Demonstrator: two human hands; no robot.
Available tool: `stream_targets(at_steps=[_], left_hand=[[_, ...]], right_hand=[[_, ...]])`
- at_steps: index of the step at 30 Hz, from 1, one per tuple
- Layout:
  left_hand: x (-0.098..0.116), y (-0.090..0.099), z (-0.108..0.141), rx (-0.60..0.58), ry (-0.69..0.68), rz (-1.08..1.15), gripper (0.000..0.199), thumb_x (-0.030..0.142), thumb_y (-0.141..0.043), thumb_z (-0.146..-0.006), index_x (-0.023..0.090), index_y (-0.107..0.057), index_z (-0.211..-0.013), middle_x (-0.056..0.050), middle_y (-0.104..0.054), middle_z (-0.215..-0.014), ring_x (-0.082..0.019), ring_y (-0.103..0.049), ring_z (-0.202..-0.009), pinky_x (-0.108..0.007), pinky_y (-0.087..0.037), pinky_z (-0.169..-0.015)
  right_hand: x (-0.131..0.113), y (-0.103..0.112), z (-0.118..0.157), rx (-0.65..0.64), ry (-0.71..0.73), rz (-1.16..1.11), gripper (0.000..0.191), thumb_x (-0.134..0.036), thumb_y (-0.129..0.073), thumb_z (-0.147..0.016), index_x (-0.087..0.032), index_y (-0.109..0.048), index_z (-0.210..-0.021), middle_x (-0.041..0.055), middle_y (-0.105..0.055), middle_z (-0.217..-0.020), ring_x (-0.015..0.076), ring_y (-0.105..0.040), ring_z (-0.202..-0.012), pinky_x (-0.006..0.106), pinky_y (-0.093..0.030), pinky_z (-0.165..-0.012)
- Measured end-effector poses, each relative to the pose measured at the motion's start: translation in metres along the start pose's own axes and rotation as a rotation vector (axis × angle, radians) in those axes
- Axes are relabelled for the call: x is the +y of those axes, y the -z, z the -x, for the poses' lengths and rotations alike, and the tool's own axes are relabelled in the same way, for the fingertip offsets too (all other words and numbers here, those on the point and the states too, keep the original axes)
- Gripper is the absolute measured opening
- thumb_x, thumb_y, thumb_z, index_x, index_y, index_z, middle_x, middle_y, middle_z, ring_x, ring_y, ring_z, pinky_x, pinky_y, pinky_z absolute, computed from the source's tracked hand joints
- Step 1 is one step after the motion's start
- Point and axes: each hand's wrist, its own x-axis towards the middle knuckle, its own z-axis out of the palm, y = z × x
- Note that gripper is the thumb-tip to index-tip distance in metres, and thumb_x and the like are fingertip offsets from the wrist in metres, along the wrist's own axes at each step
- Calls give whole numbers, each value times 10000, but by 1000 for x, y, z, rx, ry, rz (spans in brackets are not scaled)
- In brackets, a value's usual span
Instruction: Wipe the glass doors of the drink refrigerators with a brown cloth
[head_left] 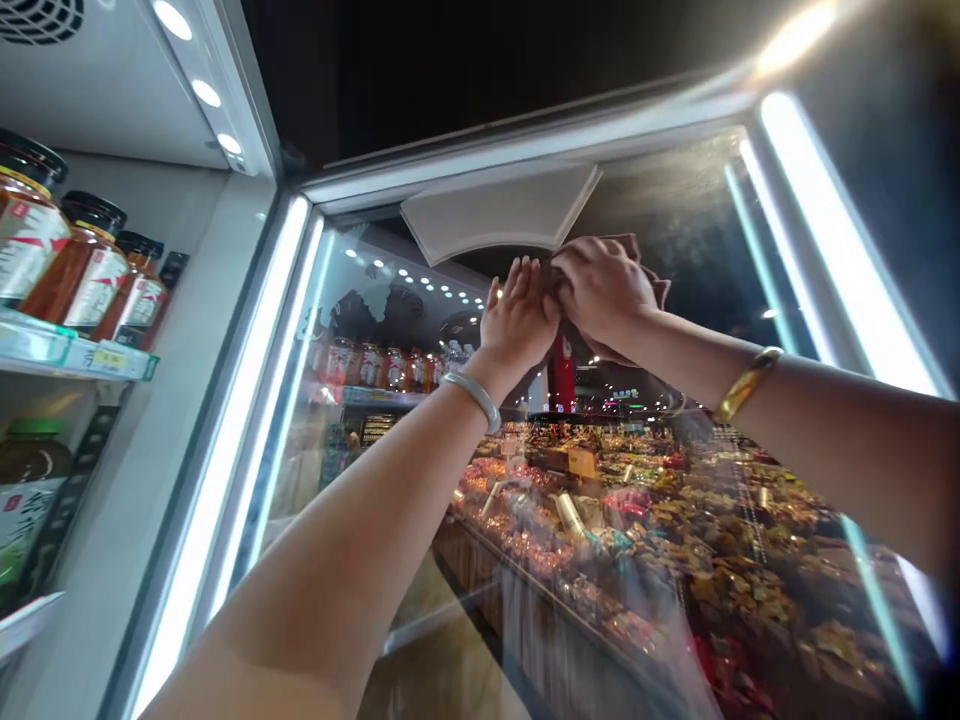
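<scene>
A glass door [600,620] fills the middle of the view, lit along its sides. My left hand [517,318] lies flat against the upper glass with its fingers stretched upward; a pale bangle [474,398] circles that wrist. Just to its right, my right hand [606,290] presses a dark brown cloth [660,290] to the pane, its fingers bent over the fabric. A gold bangle [748,384] is on the right wrist. Above both hands sits a white curved panel [495,215] on the glass. Part of the cloth is hidden under the right hand.
At the left, an open lit cabinet holds dark-lidded jars [94,265] on a shelf [71,350], with a green-capped bottle [34,470] below. Bright light strips [847,240] run along the door's sides. Reflections of jars and heaped colourful goods show in the glass.
</scene>
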Motion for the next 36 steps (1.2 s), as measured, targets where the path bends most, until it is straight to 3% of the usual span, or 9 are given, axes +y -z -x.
stream_targets(at_steps=[5, 11, 14, 18, 21, 24, 27, 31, 36], left_hand=[[-39, 7, 23, -49, -49, -16, 663, 223, -291, -1022, 87, -242, -1668, -94, -231, -1770, -182, -152, -1652, -372, -105, -1356], [-62, 2, 27, -57, -47, 58, 665, 206, -302, -999, 99, -282, -1655, -77, -217, -1774, -182, -144, -1654, -392, -100, -1358], [-78, -4, 34, -29, -62, 102, 659, 218, -334, -989, 155, -329, -1644, -33, -241, -1770, -168, -149, -1652, -375, -88, -1361], [-94, -9, 53, 54, -133, 113, 670, 232, -354, -988, 239, -310, -1657, 10, -288, -1755, -164, -162, -1650, -398, -91, -1367], [-93, -8, 60, 80, -119, 78, 677, 223, -331, -988, 188, -285, -1663, -40, -309, -1748, -186, -188, -1646, -434, -127, -1364], [-90, -7, 64, 73, -121, 18, 667, 219, -300, -994, 95, -288, -1649, -101, -321, -1738, -189, -207, -1641, -413, -161, -1359], [-97, -4, 74, 52, -139, -41, 639, 247, -291, -1008, 50, -355, -1612, -129, -339, -1726, -199, -208, -1641, -409, -155, -1365], [-115, 1, 97, 44, -157, -45, 656, 247, -309, -1002, 120, -315, -1645, -94, -320, -1739, -200, -211, -1641, -434, -135, -1368], [-135, 2, 104, 14, -145, 13, 681, 240, -297, -990, 157, -274, -1665, -66, -267, -1761, -189, -175, -1649, -395, -126, -1367]], right_hand=[[-11, 10, 34, -118, 326, -20, 421, -333, -431, -1022, -236, -626, -1382, 91, -545, -1530, 319, -475, -1392, 524, -427, -1158], [-46, -4, -5, -41, -35, -14, 416, -273, -421, -1024, -110, -604, -1360, 196, -548, -1461, 354, -457, -1327, 540, -460, -1067], [-79, -9, 3, -99, 77, -67, 452, -277, -384, -1042, -131, -550, -1436, 168, -540, -1483, 335, -457, -1357, 511, -471, -1088], [-64, -1, 35, -129, 273, -102, 429, -329, -463, -1026, -202, -587, -1417, 106, -506, -1556, 346, -419, -1446, 543, -408, -1176], [-52, -6, 26, -33, 119, -48, 408, -312, -451, -1027, -183, -622, -1375, 136, -547, -1509, 359, -443, -1424, 553, -410, -1156], [-76, -21, 2, 5, -24, -9, 411, -271, -433, -1016, -136, -622, -1355, 183, -568, -1460, 378, -466, -1389, 545, -465, -1082], [-106, -32, 9, -34, 90, -31, 461, -269, -401, -1028, -151, -557, -1445, 166, -529, -1521, 346, -451, -1420, 514, -469, -1105], [-95, -20, 40, -143, 279, -35, 444, -338, -447, -1029, -218, -576, -1437, 116, -484, -1586, 337, -418, -1455, 538, -418, -1176], [-99, -19, 6, -83, 17, -14, 439, -282, -448, -1018, -143, -580, -1413, 188, -510, -1517, 411, -449, -1377, 628, -452, -1092]])
